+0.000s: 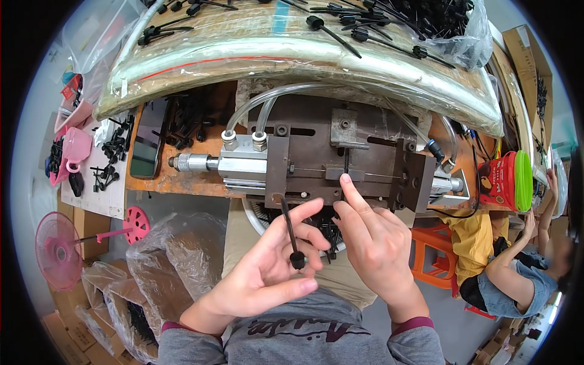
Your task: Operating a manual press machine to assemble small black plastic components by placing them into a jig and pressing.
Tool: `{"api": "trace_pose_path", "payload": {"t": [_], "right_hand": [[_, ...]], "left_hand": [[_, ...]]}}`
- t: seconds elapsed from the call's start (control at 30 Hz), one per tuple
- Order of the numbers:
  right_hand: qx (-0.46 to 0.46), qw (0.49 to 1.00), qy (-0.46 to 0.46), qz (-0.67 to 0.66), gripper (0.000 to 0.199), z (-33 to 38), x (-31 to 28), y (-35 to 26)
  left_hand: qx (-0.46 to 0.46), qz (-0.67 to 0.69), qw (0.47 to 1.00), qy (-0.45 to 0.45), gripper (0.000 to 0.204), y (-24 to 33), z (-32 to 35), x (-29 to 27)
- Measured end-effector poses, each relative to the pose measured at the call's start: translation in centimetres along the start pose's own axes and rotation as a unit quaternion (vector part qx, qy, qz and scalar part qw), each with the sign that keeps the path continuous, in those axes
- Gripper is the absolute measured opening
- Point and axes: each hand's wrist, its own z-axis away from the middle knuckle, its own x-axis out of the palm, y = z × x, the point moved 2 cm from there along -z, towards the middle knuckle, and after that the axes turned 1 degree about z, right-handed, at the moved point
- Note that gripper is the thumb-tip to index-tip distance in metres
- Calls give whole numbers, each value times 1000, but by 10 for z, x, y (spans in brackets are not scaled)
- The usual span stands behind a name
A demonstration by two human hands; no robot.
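In my left hand (267, 261) lies a black plastic stem with a round knob (296, 258), its knob toward my palm and its thin end pointing up at the machine. The fingers curl loosely around it. My right hand (377, 243) is at the middle of the metal clamping fixture (316, 131). Its index fingertip touches the small central block (334, 173), where a thin black stem (347, 159) sits upright in view. The other right fingers are bent around its lower part; the thumb is hidden.
Air cylinders (243, 167) with clear hoses flank the fixture. Loose black stems (331, 33) cover the wrapped shelf above. A phone (148, 140) lies left on the bench, a red tub (496, 181) stands right. A pink fan (59, 249) is at left; another person (517, 267) sits at right.
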Motion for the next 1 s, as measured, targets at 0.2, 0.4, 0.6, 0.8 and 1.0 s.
{"api": "trace_pose_path", "payload": {"t": [0.2,0.4,0.6,0.8,1.0], "right_hand": [[11,1000,-12,5,21,-2,-3,-3],[0,999,-33,28,24,-3,-6,-4],[38,988,35,-142,20,1,-2,6],[274,690,-27,-670,25,7,-14,14],[270,628,-66,-727,21,5,-13,11]], "left_hand": [[73,-94,993,15,73,4,1,-1],[201,-299,933,1,41,5,4,-13],[349,-457,818,-11,36,0,1,-9],[371,-502,779,-60,35,0,0,-7],[387,-534,748,-75,36,-4,2,-2]]}}
